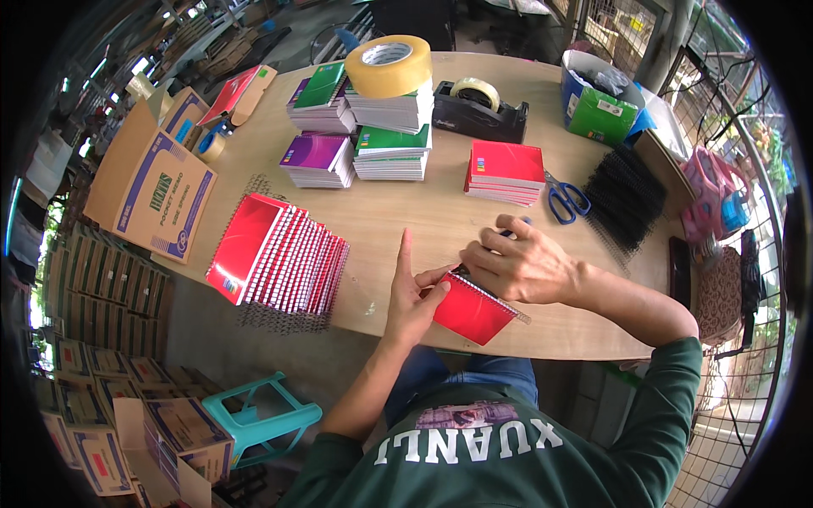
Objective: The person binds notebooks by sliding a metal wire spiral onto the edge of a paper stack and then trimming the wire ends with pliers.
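Note:
My left hand (pixel 411 300) pinches a small red notebook (pixel 474 311) between thumb and fingers, with the index finger pointing up and away. The notebook is tilted near the front table edge. Its wire spiral runs along the upper edge, and a loose wire end sticks out at the right corner. My right hand (pixel 525 262) is closed above that spiral around a blue-handled hand tool (pixel 517 226). Most of the tool is hidden by the fingers, so its kind does not show. A dark part of it seems to meet the spiral's left end.
Left on the table lies a fanned pile of red spiral notebooks (pixel 279 258). Behind stand purple and green pads (pixel 318 159), a tape roll (pixel 389 66), a tape dispenser (pixel 481 114), red pads (pixel 506 172), blue scissors (pixel 567 201), black wire spirals (pixel 625 199) and a carton (pixel 152 182).

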A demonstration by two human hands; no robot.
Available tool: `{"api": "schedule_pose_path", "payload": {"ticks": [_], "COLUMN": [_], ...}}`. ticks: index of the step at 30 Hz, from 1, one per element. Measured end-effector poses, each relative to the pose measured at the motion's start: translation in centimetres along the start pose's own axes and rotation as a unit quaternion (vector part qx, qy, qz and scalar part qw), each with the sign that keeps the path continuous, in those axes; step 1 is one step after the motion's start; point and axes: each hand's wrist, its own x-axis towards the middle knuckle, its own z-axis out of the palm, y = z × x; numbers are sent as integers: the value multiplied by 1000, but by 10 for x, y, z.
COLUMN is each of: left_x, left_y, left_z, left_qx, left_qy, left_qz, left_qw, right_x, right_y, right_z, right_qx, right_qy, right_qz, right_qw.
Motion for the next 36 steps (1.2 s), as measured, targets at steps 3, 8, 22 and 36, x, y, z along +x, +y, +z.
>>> {"api": "schedule_pose_path", "payload": {"ticks": [3,8,22,36], "left_x": [-5,-19,22,15], "left_y": [-8,24,297,243], "left_z": [5,10,-109,-166], "left_qx": [46,170,584,487], "left_qy": [26,31,-95,98], "left_qz": [81,76,272,327], "left_qw": [995,982,759,804], "right_x": [-4,-12,-192,-28], "right_y": [-5,-20,-28,-30], "right_z": [-3,-23,44,14], "right_qx": [228,352,129,173], "right_qy": [-72,26,-41,195], "right_qz": [159,338,559,459], "right_qw": [958,872,818,849]}}
